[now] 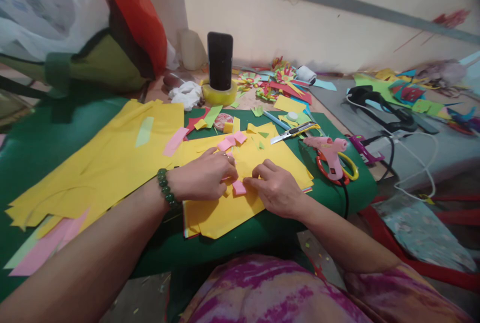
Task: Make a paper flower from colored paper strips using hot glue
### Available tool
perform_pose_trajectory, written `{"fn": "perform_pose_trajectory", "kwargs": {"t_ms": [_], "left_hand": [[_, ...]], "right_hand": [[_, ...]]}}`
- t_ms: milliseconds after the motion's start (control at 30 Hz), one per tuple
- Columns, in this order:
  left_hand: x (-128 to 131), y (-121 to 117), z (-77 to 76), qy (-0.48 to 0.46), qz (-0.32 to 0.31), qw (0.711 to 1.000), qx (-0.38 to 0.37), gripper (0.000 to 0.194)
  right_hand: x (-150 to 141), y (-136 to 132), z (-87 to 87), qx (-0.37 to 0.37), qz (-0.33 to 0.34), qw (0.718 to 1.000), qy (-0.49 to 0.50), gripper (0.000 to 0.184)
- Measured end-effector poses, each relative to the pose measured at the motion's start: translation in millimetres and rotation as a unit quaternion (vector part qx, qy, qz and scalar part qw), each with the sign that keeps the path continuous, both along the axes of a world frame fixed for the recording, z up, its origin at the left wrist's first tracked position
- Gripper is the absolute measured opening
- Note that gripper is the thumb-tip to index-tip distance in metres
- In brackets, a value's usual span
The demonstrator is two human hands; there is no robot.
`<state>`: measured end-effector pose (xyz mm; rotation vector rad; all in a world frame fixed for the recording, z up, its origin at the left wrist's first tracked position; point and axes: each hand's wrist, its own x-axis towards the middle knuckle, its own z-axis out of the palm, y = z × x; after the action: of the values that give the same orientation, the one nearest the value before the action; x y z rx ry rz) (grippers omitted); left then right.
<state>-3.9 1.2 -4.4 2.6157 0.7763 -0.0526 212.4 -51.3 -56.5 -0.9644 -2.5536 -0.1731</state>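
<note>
Small folded pink paper pieces lie on a stack of yellow paper sheets in front of me. My left hand, with a green bead bracelet at the wrist, bends its fingers down over the stack. Its fingertips are pressed together beside the pink pieces, and what they pinch is hidden. From the other side my right hand reaches in, fingers curled and closed, its tips right at the edge of one pink piece. Whether they grip it is unclear. More pink pieces sit just beyond my left hand.
A pink glue gun lies over scissors at the right, near a utility knife. Behind stands a phone by a yellow tape roll. Larger yellow sheets spread leftward over the green surface. Paper flowers lie at the back.
</note>
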Motion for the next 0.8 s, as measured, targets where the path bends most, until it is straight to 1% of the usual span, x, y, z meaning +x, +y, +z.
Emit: {"fn": "perform_pose_trajectory", "kwargs": {"t_ms": [100,233,367,467,633,800], "left_hand": [[-0.5,0.5,-0.2,0.001,0.0,1.0,0.002,0.032],[-0.1,0.4,0.7,-0.011,-0.001,1.0,0.006,0.028],[0.9,-0.8,3.1,-0.003,0.02,1.0,-0.001,0.023],[1.1,-1.3,3.7,-0.003,0.032,0.999,-0.001,0.021],[1.6,-1.6,3.9,0.008,0.037,0.999,0.012,0.018],[2.6,-2.2,5.3,0.016,0.043,0.999,0.009,0.02]], "right_hand": [[-0.6,-0.1,-0.7,0.003,-0.001,1.0,-0.001,0.026],[-0.1,0.7,-1.0,-0.001,-0.002,1.0,0.006,0.026],[0.8,2.5,-0.2,0.003,-0.009,0.999,0.047,0.027],[0.8,3.6,-0.9,0.017,-0.019,0.998,0.049,0.029],[-0.7,3.6,-4.0,0.024,-0.012,0.999,0.02,0.031],[-5.0,1.1,-1.3,0.033,-0.009,0.999,-0.042,0.027]]}}
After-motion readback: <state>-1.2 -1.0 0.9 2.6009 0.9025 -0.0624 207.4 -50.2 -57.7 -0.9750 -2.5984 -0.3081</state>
